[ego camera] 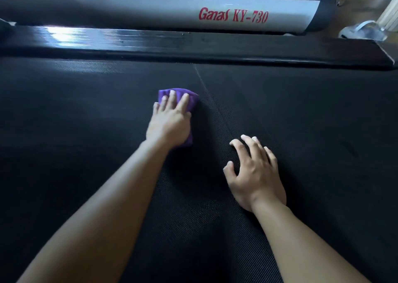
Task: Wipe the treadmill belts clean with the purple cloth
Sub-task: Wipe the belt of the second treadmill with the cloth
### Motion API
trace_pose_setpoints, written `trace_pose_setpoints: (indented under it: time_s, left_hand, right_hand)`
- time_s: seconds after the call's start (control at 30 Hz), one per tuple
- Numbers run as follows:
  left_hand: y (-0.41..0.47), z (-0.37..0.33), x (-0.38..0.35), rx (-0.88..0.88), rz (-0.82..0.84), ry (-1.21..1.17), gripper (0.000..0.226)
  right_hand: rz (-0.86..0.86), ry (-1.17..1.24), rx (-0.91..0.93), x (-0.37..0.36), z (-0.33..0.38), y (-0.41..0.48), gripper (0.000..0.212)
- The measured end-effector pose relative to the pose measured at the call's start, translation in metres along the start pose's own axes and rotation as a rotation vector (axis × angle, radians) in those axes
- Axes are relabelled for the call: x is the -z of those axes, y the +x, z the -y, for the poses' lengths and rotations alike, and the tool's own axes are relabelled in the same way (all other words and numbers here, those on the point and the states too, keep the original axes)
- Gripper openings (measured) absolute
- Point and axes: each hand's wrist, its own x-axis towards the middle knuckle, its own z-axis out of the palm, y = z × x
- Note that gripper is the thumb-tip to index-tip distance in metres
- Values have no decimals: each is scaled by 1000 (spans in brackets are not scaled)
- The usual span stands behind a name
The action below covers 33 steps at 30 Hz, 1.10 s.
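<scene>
The black textured treadmill belt (301, 121) fills most of the view. A folded purple cloth (191, 97) lies on it near the middle, beside a thin seam line in the belt. My left hand (170, 119) presses flat on the cloth with straight fingers; most of the cloth is hidden under the palm. My right hand (254, 170) rests on the bare belt to the right and nearer to me, fingers spread and slightly bent, holding nothing.
A glossy black side rail (193, 43) borders the belt's far edge. Behind it lies a grey frame tube (129, 9) with red lettering "Ganas KY-730". A clear plastic part (364, 32) and wooden floor show at the top right.
</scene>
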Motion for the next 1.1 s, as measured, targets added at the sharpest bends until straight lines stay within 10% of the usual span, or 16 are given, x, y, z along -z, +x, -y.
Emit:
trace_pose_setpoints:
  time_s: [0.27, 0.63, 1.1]
  left_hand:
    - [-128, 22, 5, -267, 77, -8, 63]
    - [-50, 86, 20, 231, -35, -39, 57]
    - [-192, -5, 2, -269, 112, -31, 62]
  right_hand:
    - [7, -14, -3, 0, 0, 1, 57]
    - [-1, -3, 3, -1, 0, 2, 58]
    - [105, 64, 26, 8, -5, -1, 59]
